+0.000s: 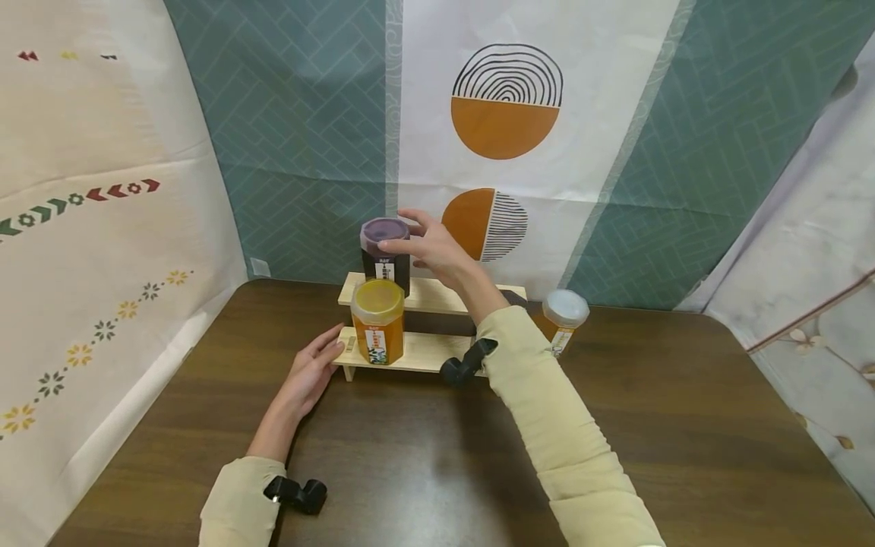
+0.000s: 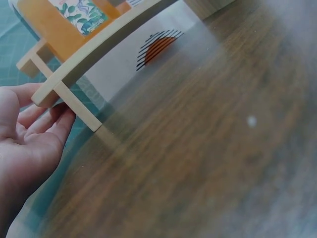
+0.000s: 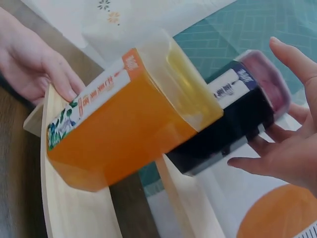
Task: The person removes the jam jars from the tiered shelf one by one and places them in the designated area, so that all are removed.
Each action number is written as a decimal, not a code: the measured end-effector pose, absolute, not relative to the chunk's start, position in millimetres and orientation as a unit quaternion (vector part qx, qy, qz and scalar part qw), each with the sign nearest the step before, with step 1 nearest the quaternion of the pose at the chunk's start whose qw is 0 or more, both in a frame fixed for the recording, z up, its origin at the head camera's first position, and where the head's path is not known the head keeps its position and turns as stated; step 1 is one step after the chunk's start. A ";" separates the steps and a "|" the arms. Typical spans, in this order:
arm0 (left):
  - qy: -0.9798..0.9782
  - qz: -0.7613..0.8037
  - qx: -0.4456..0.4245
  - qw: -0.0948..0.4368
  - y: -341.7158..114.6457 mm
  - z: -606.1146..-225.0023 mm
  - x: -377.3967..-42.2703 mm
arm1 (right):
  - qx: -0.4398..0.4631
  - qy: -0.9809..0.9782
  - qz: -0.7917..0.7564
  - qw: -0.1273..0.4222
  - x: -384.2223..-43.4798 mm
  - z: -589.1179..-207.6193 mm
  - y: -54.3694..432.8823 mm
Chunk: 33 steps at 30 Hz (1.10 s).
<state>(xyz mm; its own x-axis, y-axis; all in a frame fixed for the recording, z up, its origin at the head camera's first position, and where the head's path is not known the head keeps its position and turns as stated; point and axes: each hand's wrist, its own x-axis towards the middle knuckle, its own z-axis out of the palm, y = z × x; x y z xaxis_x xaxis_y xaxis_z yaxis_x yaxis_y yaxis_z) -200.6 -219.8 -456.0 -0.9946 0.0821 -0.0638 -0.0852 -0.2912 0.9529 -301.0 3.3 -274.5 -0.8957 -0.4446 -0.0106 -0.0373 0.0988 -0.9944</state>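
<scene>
My R sleeve [image 1: 563, 418] hides the front-rt end of the rack [image 1: 427, 351] in head view, plus pt of the far-rt jar [image 1: 566, 306]. Dark jar's [image 1: 386, 262] lower front is blocked by the orange jar [image 1: 378, 323]; label txt there too sm. to read. L wrist cam: orange jar's top cut off, my L hand's [image 1: 311, 376] fingertips partly behind rack. R wrist cam: my R hand [image 1: 440, 251] runs off rt edge.
</scene>
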 end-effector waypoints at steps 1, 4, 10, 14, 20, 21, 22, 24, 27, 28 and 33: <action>0.594 0.803 -0.001 0.052 -219.9 -455.6 -200.1 | -0.164 0.725 -0.649 0.160 -301.5 -274.7 0.2; 0.591 0.805 -0.005 0.053 -219.4 -455.1 -199.2 | -0.160 0.733 -0.642 0.158 -303.6 -277.2 -7.3; 0.583 0.811 -0.014 0.052 -218.1 -453.8 -198.3 | -0.166 0.750 -0.624 0.144 -309.0 -282.3 -12.7; 0.587 0.808 -0.012 0.049 -218.2 -453.2 -198.4 | -0.183 0.752 -0.619 0.134 -310.6 -280.6 -12.4; 0.593 0.803 -0.013 0.048 -218.8 -454.6 -199.1 | -0.208 0.767 -0.595 0.121 -312.7 -278.7 -5.6; 0.595 0.803 -0.013 0.048 -218.6 -454.8 -199.2 | -0.210 0.768 -0.593 0.120 -313.0 -278.2 -3.1; 0.595 0.802 -0.013 0.048 -218.4 -455.2 -199.5 | -0.214 0.768 -0.592 0.119 -313.6 -277.3 -0.3; 0.596 0.802 -0.013 0.047 -218.1 -455.6 -199.8 | -0.220 0.768 -0.590 0.116 -314.7 -274.2 6.2; 0.596 0.801 -0.011 0.046 -217.5 -456.1 -200.1 | -0.222 0.775 -0.582 0.110 -317.9 -267.4 18.3; 0.597 0.801 -0.011 0.046 -217.3 -456.0 -200.0 | -0.222 0.778 -0.578 0.108 -318.8 -264.6 22.9; 0.596 0.802 -0.014 0.042 -218.3 -456.4 -199.5 | -0.217 0.799 -0.553 0.091 -320.9 -250.5 48.0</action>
<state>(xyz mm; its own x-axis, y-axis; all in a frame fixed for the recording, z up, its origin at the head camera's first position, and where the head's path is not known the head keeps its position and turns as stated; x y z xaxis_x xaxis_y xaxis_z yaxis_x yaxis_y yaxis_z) -199.5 -218.3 -456.4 -0.9961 0.0503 -0.0728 -0.0843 -0.2872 0.9541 -320.9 48.0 -250.5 -0.8891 -0.4480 0.0941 -0.2455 0.2932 -0.9240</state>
